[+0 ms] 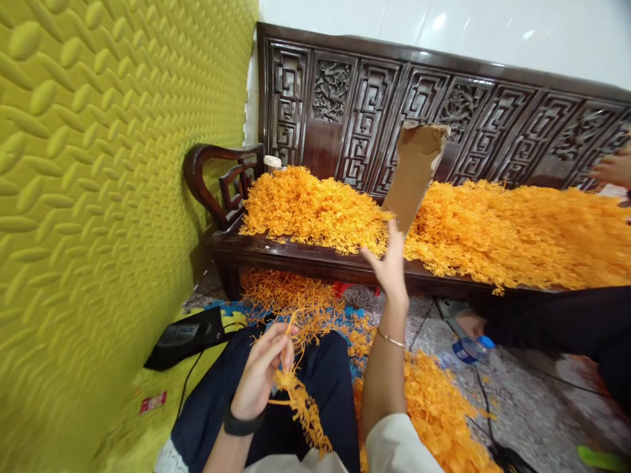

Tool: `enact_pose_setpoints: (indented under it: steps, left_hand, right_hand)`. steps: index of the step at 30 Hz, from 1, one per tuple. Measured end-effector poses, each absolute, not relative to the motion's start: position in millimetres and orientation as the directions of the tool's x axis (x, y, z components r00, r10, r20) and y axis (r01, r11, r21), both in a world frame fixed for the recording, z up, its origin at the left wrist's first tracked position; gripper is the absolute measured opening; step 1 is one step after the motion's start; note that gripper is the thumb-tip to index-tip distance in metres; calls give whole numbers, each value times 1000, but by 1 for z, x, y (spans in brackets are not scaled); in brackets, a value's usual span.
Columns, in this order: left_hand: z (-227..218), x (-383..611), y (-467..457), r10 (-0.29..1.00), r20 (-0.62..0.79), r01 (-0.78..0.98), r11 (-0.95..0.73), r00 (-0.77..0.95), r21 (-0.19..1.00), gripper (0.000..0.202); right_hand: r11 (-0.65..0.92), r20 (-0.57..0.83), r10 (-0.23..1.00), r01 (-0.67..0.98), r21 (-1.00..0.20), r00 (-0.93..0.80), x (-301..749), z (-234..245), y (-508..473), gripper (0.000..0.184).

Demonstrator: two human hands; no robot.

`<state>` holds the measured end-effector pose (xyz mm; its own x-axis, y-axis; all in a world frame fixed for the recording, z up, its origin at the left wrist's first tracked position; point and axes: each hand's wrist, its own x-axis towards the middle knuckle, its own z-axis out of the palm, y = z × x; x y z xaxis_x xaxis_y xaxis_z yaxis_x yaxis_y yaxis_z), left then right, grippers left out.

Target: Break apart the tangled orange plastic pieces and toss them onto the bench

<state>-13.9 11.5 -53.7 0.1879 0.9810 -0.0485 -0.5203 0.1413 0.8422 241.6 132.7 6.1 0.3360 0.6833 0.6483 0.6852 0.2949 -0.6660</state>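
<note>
My left hand is closed around a strand of orange fringed plastic pieces above my lap. The strand hangs down past my fingers, and a thin end sticks up over the fingertips. My right hand is stretched out at the front of the bench, its thumb and fingers apart. It is in front of a heap of loose orange fringed pieces and the foot of a cardboard sheet. A bit of orange shows at the right fingertips; whether they touch it, I cannot tell.
A dark carved wooden bench carries the heap and a second orange pile. More orange pieces lie on the floor. A bottle, a black bag, another person's leg and hand are around me.
</note>
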Motion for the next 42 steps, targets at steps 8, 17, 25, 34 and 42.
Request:
enact_pose_setpoints:
  steps: [8, 17, 25, 34, 42]
  left_hand:
    - [-33, -7, 24, 990, 69, -627, 22, 120, 778, 36]
    - [-32, 2, 20, 984, 116, -662, 5, 139, 750, 37]
    - [-30, 15, 9, 970, 65, -590, 88, 234, 803, 20]
    - [-19, 37, -4, 980, -17, -640, 143, 198, 755, 26]
    - [-21, 49, -8, 965, -1, -651, 178, 264, 738, 26]
  right_hand:
    - [274, 298, 933, 138, -952, 203, 185, -49, 83, 31]
    - [427, 426, 904, 99, -899, -30, 153, -34, 27, 25]
    - [441, 435, 881, 11, -898, 187, 139, -42, 23, 10]
    - [472, 353, 814, -170, -865, 461, 133, -37, 10, 12]
    - [484, 323, 761, -161, -860, 562, 140, -37, 1, 9]
